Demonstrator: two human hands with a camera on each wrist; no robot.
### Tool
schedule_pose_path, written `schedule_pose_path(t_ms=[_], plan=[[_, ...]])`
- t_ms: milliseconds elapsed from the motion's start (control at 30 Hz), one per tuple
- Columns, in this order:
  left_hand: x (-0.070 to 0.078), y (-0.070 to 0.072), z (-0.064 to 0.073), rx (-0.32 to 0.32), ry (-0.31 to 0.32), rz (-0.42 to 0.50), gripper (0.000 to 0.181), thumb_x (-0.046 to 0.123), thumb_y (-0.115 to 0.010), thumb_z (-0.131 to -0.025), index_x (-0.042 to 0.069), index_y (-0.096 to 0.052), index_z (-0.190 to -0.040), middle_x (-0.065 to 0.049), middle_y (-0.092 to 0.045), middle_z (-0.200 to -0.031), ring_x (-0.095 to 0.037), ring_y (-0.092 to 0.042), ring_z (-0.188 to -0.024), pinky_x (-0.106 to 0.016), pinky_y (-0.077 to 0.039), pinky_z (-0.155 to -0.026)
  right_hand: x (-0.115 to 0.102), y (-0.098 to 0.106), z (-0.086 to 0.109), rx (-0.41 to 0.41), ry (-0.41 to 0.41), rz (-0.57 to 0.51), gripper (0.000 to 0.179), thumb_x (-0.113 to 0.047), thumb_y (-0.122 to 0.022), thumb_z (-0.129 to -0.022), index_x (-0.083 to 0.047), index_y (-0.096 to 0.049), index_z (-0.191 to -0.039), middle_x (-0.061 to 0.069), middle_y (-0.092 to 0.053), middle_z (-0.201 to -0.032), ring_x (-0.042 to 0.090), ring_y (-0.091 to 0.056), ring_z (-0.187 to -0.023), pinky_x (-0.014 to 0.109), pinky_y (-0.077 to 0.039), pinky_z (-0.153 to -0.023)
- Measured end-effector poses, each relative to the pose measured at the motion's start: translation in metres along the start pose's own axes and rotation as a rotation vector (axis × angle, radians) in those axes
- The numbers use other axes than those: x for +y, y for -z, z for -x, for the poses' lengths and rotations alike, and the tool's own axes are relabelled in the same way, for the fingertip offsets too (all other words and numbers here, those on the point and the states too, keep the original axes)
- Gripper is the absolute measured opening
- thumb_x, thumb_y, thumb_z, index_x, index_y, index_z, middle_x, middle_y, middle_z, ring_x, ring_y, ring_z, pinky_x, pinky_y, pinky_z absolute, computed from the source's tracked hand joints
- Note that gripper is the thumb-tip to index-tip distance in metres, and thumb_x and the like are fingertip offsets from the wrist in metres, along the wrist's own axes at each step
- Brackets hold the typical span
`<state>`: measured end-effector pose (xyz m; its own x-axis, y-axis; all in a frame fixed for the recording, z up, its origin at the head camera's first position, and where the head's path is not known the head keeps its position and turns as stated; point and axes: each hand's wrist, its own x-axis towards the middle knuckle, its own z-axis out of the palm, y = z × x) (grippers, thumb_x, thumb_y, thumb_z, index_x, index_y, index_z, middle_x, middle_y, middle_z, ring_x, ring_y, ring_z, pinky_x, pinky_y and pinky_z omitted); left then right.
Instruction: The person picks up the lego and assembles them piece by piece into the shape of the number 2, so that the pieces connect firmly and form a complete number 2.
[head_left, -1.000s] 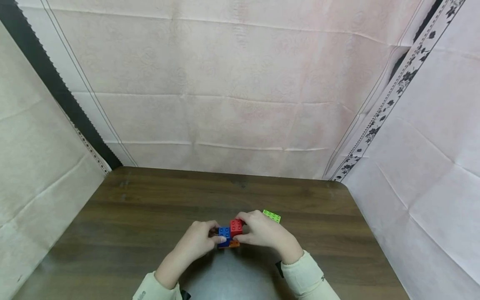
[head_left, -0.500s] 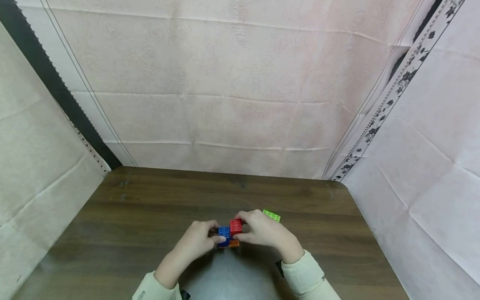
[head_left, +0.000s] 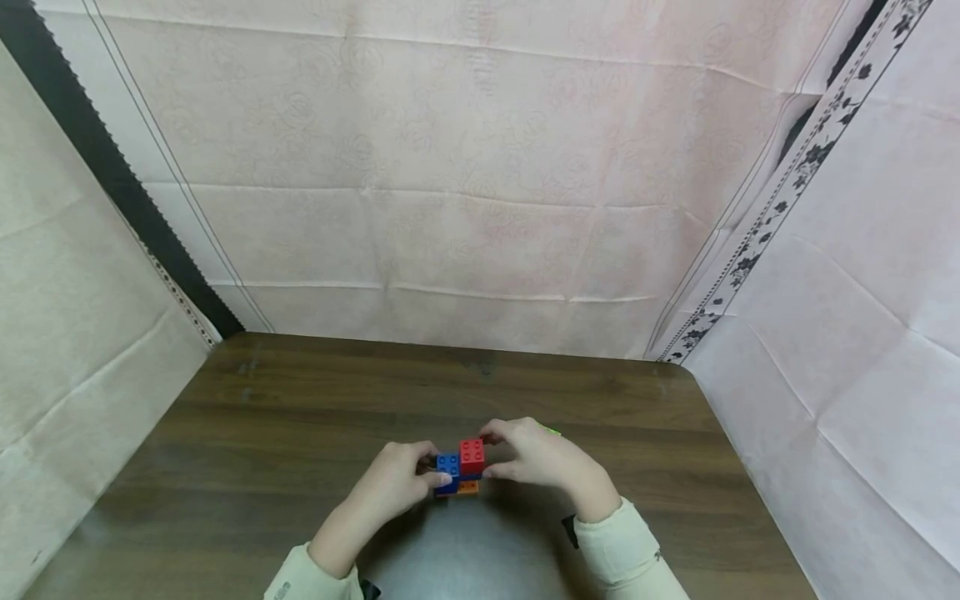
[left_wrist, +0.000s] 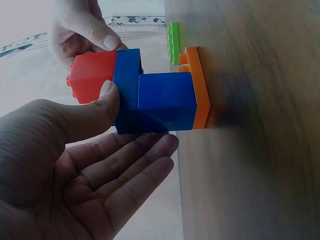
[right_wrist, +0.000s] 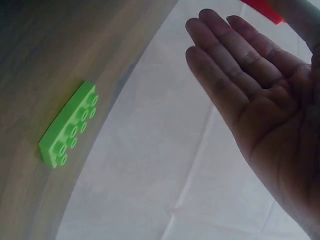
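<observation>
A small toy brick stack stands on the table in front of me. At its base lies an orange plate brick [left_wrist: 201, 90], with a blue block [left_wrist: 166, 102] on part of it. Across that block sits an upper blue brick [left_wrist: 128, 95], and a red block [head_left: 472, 456] stands on its right end. My left hand [head_left: 395, 479] grips the upper blue brick from the left, thumb on the near side; its other fingers are extended. My right hand [head_left: 542, 454] is just right of the red block, fingers fairly straight, holding nothing.
A lime green plate brick [right_wrist: 70, 127] with studs lies on the wooden table [head_left: 337, 392] beyond my right hand, mostly hidden by it in the head view. Pale cloth hangings [head_left: 480, 167] enclose the table at the back and sides.
My right hand has let go of the red block and moved slightly right, covering more of the green brick. The red block stays on the stack. My left hand keeps its grip.
</observation>
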<state>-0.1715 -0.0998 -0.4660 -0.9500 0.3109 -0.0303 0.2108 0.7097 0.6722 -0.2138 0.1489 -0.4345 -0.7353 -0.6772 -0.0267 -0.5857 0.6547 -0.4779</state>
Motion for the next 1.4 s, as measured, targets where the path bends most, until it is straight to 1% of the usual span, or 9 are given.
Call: schedule_pose_path(t_ms=[133, 300, 500, 667, 833, 1067, 1200, 1300, 1400], plan=[[0.000, -0.001, 0.000, 0.009, -0.002, -0.011, 0.026, 0.035, -0.078, -0.089, 0.013, -0.071, -0.101, 0.005, -0.069, -0.087, -0.009, -0.061, -0.077, -0.038, -0.054, -0.071, 0.010, 0.000, 0.001, 0.024, -0.010, 0.020, 0.045, -0.025, -0.076, -0.092, -0.007, -0.061, -0.131, 0.005, -0.067, -0.126, 0.019, -0.063, -0.117, 0.040, -0.051, -0.097], [-0.001, -0.001, -0.001, 0.002, 0.005, -0.013, 0.027, 0.036, -0.077, -0.089, 0.013, -0.071, -0.103, 0.004, -0.069, -0.088, -0.010, -0.062, -0.079, -0.039, -0.055, -0.073, 0.025, 0.001, 0.003, 0.084, -0.035, 0.031, 0.042, -0.021, -0.076, -0.092, -0.005, -0.062, -0.129, 0.010, -0.067, -0.125, 0.026, -0.063, -0.116, 0.045, -0.051, -0.097], [-0.001, -0.001, -0.001, -0.007, 0.008, -0.013, 0.029, 0.035, -0.077, -0.090, 0.012, -0.071, -0.105, 0.003, -0.069, -0.091, -0.012, -0.063, -0.082, -0.040, -0.055, -0.074, 0.044, 0.000, 0.005, 0.139, -0.127, 0.056, 0.046, -0.021, -0.079, -0.089, -0.002, -0.062, -0.127, 0.016, -0.065, -0.123, 0.030, -0.062, -0.114, 0.048, -0.050, -0.097], [-0.001, -0.001, 0.000, 0.000, 0.011, -0.010, 0.028, 0.035, -0.078, -0.089, 0.012, -0.071, -0.105, 0.003, -0.069, -0.090, -0.012, -0.063, -0.081, -0.040, -0.055, -0.074, 0.056, -0.003, 0.004, 0.143, -0.156, 0.067, 0.047, -0.020, -0.081, -0.086, 0.001, -0.063, -0.124, 0.016, -0.065, -0.118, 0.029, -0.062, -0.107, 0.048, -0.051, -0.093], [-0.001, -0.001, 0.001, 0.000, 0.011, -0.009, 0.028, 0.034, -0.078, -0.089, 0.012, -0.071, -0.105, 0.003, -0.069, -0.091, -0.012, -0.063, -0.082, -0.041, -0.055, -0.074, 0.067, -0.007, 0.005, 0.151, -0.189, 0.096, 0.046, -0.019, -0.083, -0.084, 0.000, -0.064, -0.122, 0.014, -0.064, -0.116, 0.025, -0.060, -0.102, 0.046, -0.051, -0.090], [-0.002, -0.001, 0.000, 0.004, 0.008, -0.011, 0.029, 0.035, -0.078, -0.089, 0.012, -0.071, -0.105, 0.003, -0.070, -0.091, -0.012, -0.063, -0.082, -0.040, -0.055, -0.075, 0.075, -0.009, 0.007, 0.137, -0.332, 0.142, 0.052, -0.018, -0.087, -0.079, 0.005, -0.063, -0.119, 0.013, -0.062, -0.106, 0.023, -0.058, -0.091, 0.044, -0.051, -0.083], [-0.001, 0.000, 0.001, 0.005, 0.008, -0.011, 0.029, 0.035, -0.078, -0.089, 0.012, -0.072, -0.105, 0.003, -0.070, -0.090, -0.011, -0.063, -0.081, -0.040, -0.055, -0.074, 0.078, -0.011, 0.007, 0.115, -0.398, 0.151, 0.052, -0.019, -0.087, -0.078, 0.005, -0.063, -0.118, 0.012, -0.061, -0.104, 0.023, -0.058, -0.089, 0.045, -0.051, -0.082], [0.001, 0.001, 0.001, 0.003, 0.010, -0.008, 0.029, 0.035, -0.078, -0.089, 0.012, -0.072, -0.105, 0.003, -0.070, -0.090, -0.012, -0.063, -0.081, -0.040, -0.055, -0.074, 0.079, -0.012, 0.007, 0.118, -0.407, 0.151, 0.050, -0.019, -0.087, -0.079, 0.005, -0.063, -0.115, 0.014, -0.061, -0.105, 0.026, -0.060, -0.092, 0.047, -0.051, -0.084], [0.002, 0.002, 0.001, 0.002, 0.009, -0.008, 0.030, 0.035, -0.078, -0.088, 0.011, -0.071, -0.105, 0.002, -0.070, -0.091, -0.013, -0.064, -0.082, -0.041, -0.056, -0.075, 0.079, -0.012, 0.007, 0.129, -0.403, 0.153, 0.046, -0.018, -0.087, -0.078, 0.005, -0.064, -0.110, 0.013, -0.060, -0.101, 0.025, -0.058, -0.088, 0.046, -0.051, -0.081]])
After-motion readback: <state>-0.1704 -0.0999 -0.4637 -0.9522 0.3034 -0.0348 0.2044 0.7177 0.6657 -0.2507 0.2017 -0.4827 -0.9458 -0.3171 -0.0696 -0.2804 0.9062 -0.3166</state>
